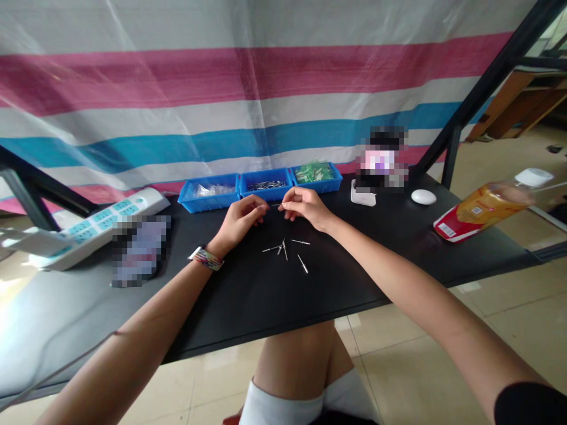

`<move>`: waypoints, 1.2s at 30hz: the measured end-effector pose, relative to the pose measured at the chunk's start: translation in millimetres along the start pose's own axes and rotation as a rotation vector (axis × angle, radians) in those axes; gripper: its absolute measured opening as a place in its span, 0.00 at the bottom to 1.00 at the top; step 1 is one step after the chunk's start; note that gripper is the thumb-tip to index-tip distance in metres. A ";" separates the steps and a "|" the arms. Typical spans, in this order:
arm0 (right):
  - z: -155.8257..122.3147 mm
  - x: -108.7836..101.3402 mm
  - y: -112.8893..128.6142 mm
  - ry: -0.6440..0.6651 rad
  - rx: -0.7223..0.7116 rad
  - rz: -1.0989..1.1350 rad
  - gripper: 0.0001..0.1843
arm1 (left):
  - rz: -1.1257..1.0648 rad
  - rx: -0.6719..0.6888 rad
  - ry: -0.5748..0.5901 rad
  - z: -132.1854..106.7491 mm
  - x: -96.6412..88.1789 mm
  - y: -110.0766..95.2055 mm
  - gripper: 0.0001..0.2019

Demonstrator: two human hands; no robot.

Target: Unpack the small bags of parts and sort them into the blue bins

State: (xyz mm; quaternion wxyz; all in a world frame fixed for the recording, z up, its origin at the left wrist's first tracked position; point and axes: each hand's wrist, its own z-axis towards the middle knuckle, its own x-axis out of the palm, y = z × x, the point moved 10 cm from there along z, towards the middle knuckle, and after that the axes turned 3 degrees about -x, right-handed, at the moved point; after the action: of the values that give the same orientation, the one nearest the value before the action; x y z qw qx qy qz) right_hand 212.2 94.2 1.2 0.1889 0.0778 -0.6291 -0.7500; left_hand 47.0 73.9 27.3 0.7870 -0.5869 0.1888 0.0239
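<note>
Both hands meet over the far middle of the black table (248, 295). My right hand (305, 206) pinches a thin metal pin (277, 205) that points left toward my left hand (243, 216), whose fingers are curled closed near the pin's tip; whether they hold anything is too small to tell. A patterned band sits on my left wrist. Several loose metal pins (286, 249) lie on the table just in front of the hands. Behind the hands stand three blue bins: one with clear bags (209, 192), one with metal pins (266, 184), one with green parts (315, 174).
A white power strip (95, 225) lies at the left, with a blurred object beside it. At the right are a white stand (363, 196), a white round puck (423, 196) and a bottle of yellow liquid (487, 208) on its side. A striped tarp hangs behind.
</note>
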 end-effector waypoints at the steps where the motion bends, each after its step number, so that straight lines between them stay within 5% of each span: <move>1: -0.2 1.8 -1.5 0.008 0.001 -0.008 0.15 | 0.001 0.003 0.006 -0.4 0.9 -1.1 0.16; 12: -0.8 15.1 -3.7 0.080 -0.030 -0.068 0.18 | 0.038 0.042 0.009 -1.4 2.4 -5.3 0.15; 23: -2.3 5.6 0.1 -0.034 -0.052 -0.060 0.12 | 0.122 0.031 -0.053 -1.2 -1.9 -3.7 0.28; 36: 0.5 0.8 -6.3 -0.094 -0.071 -0.080 0.26 | -0.025 0.034 -0.032 -1.5 -1.8 -2.3 0.17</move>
State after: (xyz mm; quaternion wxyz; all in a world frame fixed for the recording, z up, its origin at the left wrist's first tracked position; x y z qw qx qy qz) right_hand 210.2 95.2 -4.7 0.1317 0.0607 -0.6067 -0.7816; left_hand 45.5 72.1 29.6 0.8001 -0.5752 0.1691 0.0203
